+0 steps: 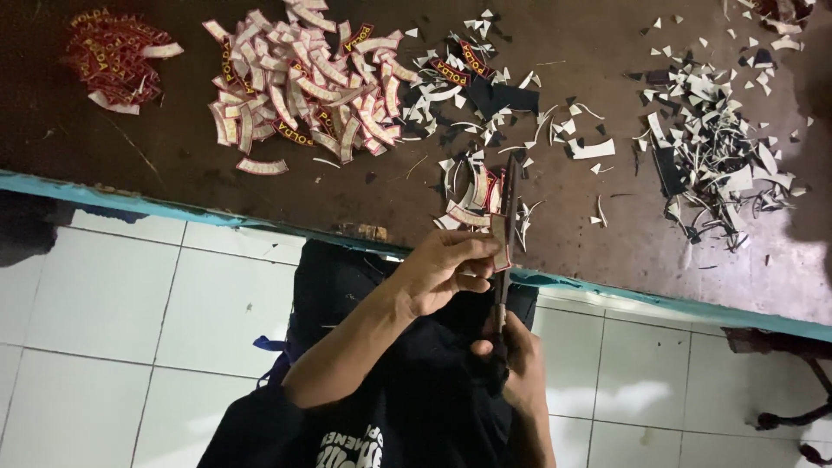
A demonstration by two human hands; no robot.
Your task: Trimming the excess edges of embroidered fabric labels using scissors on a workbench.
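Dark brown and edged in teal, the surface [104,139] fills the upper frame above a white tiled floor [104,295]. On it lie a small red heap of patches [113,56] at 10 o'clock, a larger pale pile of curved patches [303,82] at 11 o'clock, and white trimmings [719,147] at 2 o'clock.

The left hand [442,273] pinches 1 small patch [501,241] between thumb and fingers, its grip clamped on the piece at the surface's near edge. The right hand [520,364] sits at 6 o'clock from it, closed round the handles of scissors [507,225], whose blades rise toward 12 o'clock, touching the patch's right side.

Judging by this, trimming the patch's border is in hand. A further cut would call for turning the patch so the blades follow its curve.
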